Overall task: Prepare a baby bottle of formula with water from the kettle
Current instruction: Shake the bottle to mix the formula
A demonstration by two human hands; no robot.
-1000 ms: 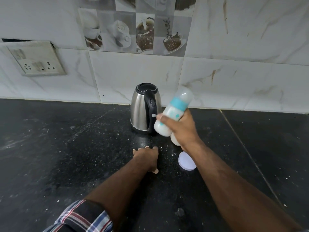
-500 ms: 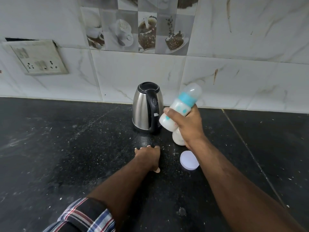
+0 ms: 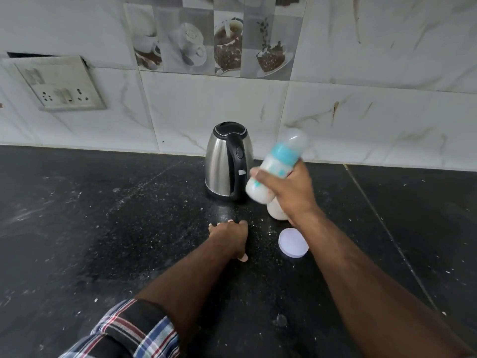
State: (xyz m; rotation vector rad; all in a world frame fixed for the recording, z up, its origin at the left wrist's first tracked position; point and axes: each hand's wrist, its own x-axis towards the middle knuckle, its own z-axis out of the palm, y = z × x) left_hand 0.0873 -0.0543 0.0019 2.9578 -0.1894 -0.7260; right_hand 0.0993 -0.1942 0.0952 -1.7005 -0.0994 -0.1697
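Observation:
My right hand (image 3: 293, 192) grips a baby bottle (image 3: 276, 167) with a teal collar and clear cap, tilted with its top up and to the right, milky liquid inside; it looks motion-blurred. A steel kettle (image 3: 225, 161) with a black lid and handle stands just left of the bottle, near the wall. A white container (image 3: 276, 211) sits on the counter under my right hand, mostly hidden. Its round white lid (image 3: 293, 242) lies flat nearby. My left hand (image 3: 228, 239) rests on the black counter in front of the kettle, fingers spread, holding nothing.
The black stone counter (image 3: 103, 228) is speckled with white powder. A tiled wall rises behind the kettle, with a socket and switch plate (image 3: 59, 86) at the upper left.
The bottle in my right hand has shifted up and right with a changing tilt, and is blurred now. My left hand has stayed on the counter.

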